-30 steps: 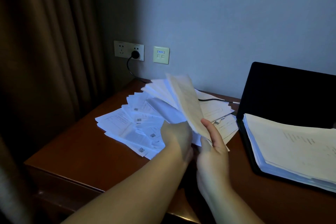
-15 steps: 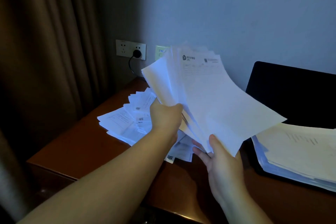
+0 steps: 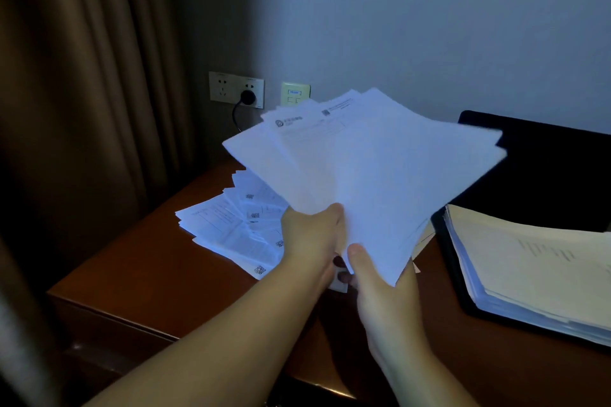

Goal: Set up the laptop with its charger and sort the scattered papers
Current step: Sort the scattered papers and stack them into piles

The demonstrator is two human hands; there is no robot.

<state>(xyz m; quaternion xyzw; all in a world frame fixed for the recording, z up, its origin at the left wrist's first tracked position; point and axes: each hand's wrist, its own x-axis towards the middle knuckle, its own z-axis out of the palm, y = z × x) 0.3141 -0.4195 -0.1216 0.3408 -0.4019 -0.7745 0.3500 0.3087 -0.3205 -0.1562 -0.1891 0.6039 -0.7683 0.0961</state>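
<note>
A fanned bundle of white papers [image 3: 370, 168] is held up above the wooden desk [image 3: 158, 277]. My left hand [image 3: 310, 238] grips its lower left edge and my right hand [image 3: 380, 294] grips its bottom corner, thumb on top. More scattered papers [image 3: 231, 225] with printed codes lie spread on the desk behind my left hand. The open black laptop [image 3: 545, 168] stands at the right, with a stack of papers [image 3: 529, 268] lying on its keyboard. The charger plug [image 3: 248, 96] sits in the wall socket [image 3: 231, 89], its black cable running down behind the held papers.
A brown curtain [image 3: 82, 92] hangs at the left of the desk. A second small wall plate [image 3: 295, 94] is beside the socket. The desk's front edge runs below my forearms.
Both hands lifted a bundle of sheets off the desk pile, turned it face up and fanned it wider. Fewer sheets remain spread on the desk.
</note>
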